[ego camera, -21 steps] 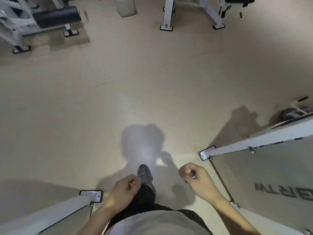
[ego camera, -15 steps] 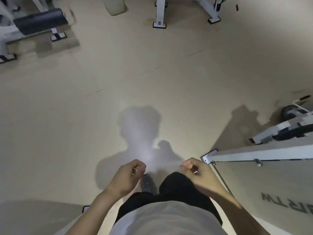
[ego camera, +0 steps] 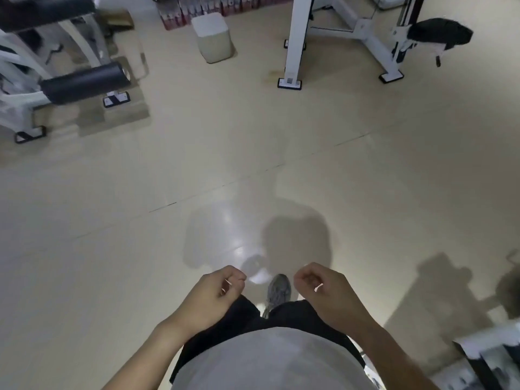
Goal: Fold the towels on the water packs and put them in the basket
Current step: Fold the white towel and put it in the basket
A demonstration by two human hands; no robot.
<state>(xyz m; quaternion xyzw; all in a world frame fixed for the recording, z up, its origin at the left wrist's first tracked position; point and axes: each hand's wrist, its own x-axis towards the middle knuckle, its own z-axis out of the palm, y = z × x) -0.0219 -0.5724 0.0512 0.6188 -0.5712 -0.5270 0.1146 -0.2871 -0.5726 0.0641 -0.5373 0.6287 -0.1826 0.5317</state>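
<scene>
I see both hands low in the view, in front of the grey shirt [ego camera: 270,361]. The left hand [ego camera: 213,294] has its fingers curled loosely toward the palm and it holds nothing. The right hand [ego camera: 323,288] is the same, curled loosely with nothing inside. The two hands are apart, and between them, a little beyond, one grey shoe [ego camera: 278,291] shows on the beige floor [ego camera: 253,153] above the dark shorts [ego camera: 247,319].

I take the shoe as my landmark. Just beyond the shoe a dark shadow [ego camera: 298,243] of the person lies on the floor, with a bright reflection beside it. Far beyond the shoe, near the top edge, stands a pale boxy bin [ego camera: 215,38]. Behind that bin, against the top edge, I see a row of reddish packs [ego camera: 213,7]; they may be the water packs, but they are too blurred for me to say. I cannot make out any towel there, and I cannot tell if the bin is the basket.

Far beyond the shoe and to the left is a gym machine with a black roller pad [ego camera: 84,83] on a white frame. Far beyond and to the right is a white frame [ego camera: 295,40] with a black padded seat [ego camera: 439,33]. To the right of the shoe, at the lower corner, part of another white machine [ego camera: 489,358] enters the view.
</scene>
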